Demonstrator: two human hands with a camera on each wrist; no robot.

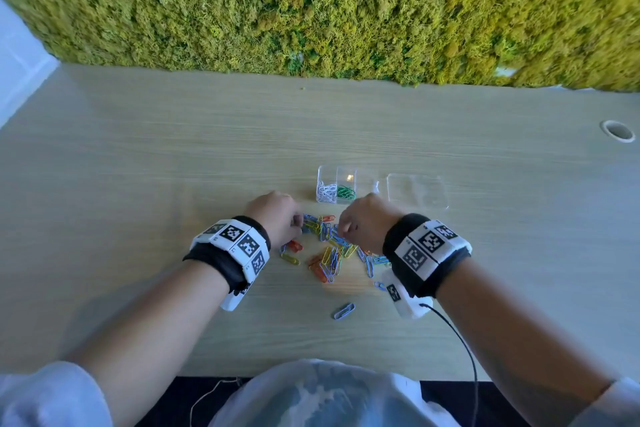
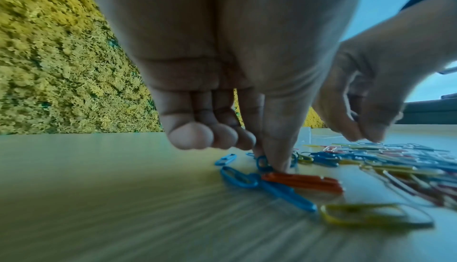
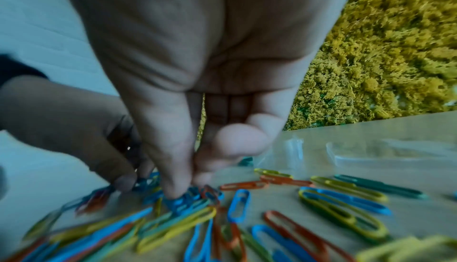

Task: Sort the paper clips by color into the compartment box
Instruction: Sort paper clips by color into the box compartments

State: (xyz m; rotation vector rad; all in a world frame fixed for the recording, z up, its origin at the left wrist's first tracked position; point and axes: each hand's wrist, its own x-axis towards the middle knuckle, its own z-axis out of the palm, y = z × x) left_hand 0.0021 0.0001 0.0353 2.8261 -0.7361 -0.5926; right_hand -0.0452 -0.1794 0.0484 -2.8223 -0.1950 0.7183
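A pile of paper clips lies on the bench, blue, yellow and orange ones all mixed up. One blue clip lies alone, nearer to the person than the pile.

Just past the pile, on the far side, sits the clear compartment box. Its left part holds white clips. The part beside it holds green clips. The clear lid lies flat to the right of the box.

The left hand is at the left edge of the pile. Its thumb and first finger are close together and pinch a blue clip that is touching the bench. Its other fingers are curled up above the bench.

The right hand is at the far right side of the pile. Its fingers are narrow too, and the thumb and first finger pinch a small bunch of blue clips down on the bench.

Each wrist wears a black band with black and white square marks. A thin black wire runs from the right band toward the person. A wall of yellow-green moss stands behind the far edge of the bench.
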